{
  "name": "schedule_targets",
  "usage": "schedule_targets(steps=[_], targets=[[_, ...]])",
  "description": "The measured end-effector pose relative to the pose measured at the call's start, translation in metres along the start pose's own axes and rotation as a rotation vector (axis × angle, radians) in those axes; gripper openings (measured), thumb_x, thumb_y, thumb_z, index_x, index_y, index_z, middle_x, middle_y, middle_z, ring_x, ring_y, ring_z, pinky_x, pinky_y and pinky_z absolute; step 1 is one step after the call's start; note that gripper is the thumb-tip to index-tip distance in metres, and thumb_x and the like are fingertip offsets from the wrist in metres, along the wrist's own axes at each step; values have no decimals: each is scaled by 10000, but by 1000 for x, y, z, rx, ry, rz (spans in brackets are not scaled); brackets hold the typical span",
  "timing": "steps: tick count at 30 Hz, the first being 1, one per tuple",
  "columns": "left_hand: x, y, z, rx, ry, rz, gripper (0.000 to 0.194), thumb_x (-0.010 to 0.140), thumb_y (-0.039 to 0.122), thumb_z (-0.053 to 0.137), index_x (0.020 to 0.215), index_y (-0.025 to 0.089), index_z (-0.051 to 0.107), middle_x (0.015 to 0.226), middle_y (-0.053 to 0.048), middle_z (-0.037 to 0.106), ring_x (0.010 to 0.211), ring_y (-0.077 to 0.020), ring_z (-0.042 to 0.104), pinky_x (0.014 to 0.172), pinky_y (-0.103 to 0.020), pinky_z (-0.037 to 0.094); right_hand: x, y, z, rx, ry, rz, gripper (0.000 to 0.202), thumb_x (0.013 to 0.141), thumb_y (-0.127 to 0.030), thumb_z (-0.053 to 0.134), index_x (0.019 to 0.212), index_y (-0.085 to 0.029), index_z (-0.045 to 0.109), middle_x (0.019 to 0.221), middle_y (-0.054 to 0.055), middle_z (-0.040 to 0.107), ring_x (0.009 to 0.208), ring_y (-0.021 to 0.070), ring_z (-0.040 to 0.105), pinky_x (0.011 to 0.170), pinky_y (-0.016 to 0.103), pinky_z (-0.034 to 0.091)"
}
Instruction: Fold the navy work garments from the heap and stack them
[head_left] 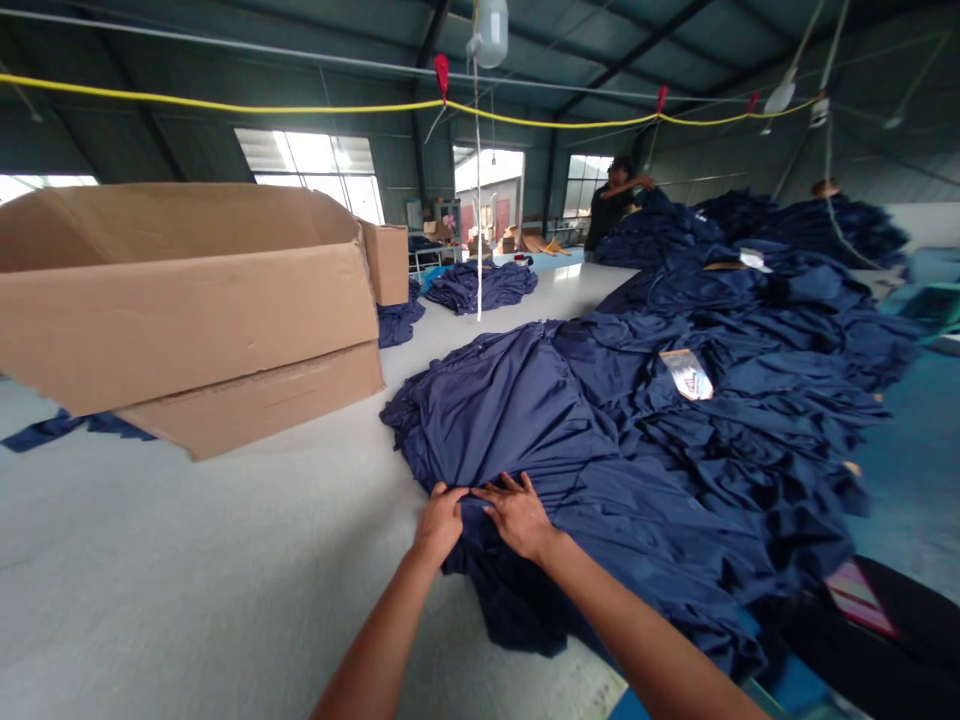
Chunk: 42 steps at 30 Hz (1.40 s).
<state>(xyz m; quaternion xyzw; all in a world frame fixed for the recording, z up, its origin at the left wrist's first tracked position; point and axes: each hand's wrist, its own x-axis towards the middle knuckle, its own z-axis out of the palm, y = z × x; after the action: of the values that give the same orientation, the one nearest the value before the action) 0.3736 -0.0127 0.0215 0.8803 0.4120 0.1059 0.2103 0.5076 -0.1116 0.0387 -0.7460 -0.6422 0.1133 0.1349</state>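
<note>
A large heap of dark blue cloth [510, 400] lies on the pale table [300, 560] in front of me. At the heap's near left edge, my left hand [441, 522] is closed on a fold of the cloth, thumb and fingers together. Just to its right, my right hand [519, 515] rests on the same cloth with its fingers spread. A printed tag [686, 375] lies on top of the pile, farther right.
Open cardboard boxes [187, 310] stand on the table at the left. Smaller blue cloth piles [484, 287] lie farther back. A person [611, 205] stands behind the far heaps. A white cord [478, 200] hangs over the table, below a yellow cable [300, 108].
</note>
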Motion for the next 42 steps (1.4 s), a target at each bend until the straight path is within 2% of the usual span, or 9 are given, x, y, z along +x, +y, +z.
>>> schedule_targets(steps=[5,10,14,17,22,27,31,37,42], targets=[[-30,-52,-22,2,93,-90,416,778,78,398,1087,197,650,1036,-57,620,942,-127,593,911,-233,429,14,-59,21,51,-53,-125,420,913,-343,366,1328,-377,421,1335,-13,513,1289,286,357,1050,577,192],[-58,-107,-45,-26,202,-139,419,761,51,407,1045,209,672,952,-27,632,841,-103,607,861,-232,464,26,-84,5,107,132,-244,369,885,-323,416,1199,-229,586,1146,50,638,1085,188,524,975,336,367],[-86,-152,-63,-40,285,-193,402,739,48,407,951,213,707,866,-11,632,732,-94,606,775,-215,489,43,-55,-21,-136,466,54,400,870,-280,422,1251,-255,541,1237,90,556,1140,264,449,947,434,349],[-113,-184,-75,-37,347,-245,378,736,76,395,873,213,719,811,-9,630,692,-108,605,739,-230,495,59,-29,-18,-290,424,317,505,865,-419,432,1364,-364,374,1464,35,310,1329,355,191,1006,574,211],[-164,-231,-102,56,395,-511,331,755,154,384,775,204,711,791,-37,647,717,-155,625,701,-253,477,81,-50,42,-340,100,344,617,844,-526,389,1410,-443,159,1544,-41,13,1367,379,-83,1009,657,11],[-222,-274,-138,201,390,-923,339,791,246,355,828,196,688,849,-80,642,716,-218,626,633,-310,467,78,-134,139,-277,-82,141,702,809,-494,460,1426,-405,137,1543,-27,-17,1374,362,-77,1032,615,-72],[-251,-305,-153,262,507,-871,308,774,211,382,809,188,687,854,-82,620,828,-220,617,807,-324,480,56,-205,194,-114,-305,0,618,823,-465,434,1404,-418,231,1541,-46,38,1385,336,-24,1041,616,85],[-239,-323,-141,85,325,-659,575,669,-17,348,1103,246,619,1176,6,618,1077,-114,561,985,-244,404,63,-271,155,-134,-330,-162,362,831,-367,446,1070,-206,665,1192,144,573,1142,313,470,904,462,383],[-231,-320,-132,379,183,-679,607,749,61,344,1278,313,502,1408,6,443,1239,-272,418,997,-499,346,102,-263,136,-190,-168,-208,515,769,-352,550,1280,-314,498,1418,55,392,1315,325,259,1036,499,210]])
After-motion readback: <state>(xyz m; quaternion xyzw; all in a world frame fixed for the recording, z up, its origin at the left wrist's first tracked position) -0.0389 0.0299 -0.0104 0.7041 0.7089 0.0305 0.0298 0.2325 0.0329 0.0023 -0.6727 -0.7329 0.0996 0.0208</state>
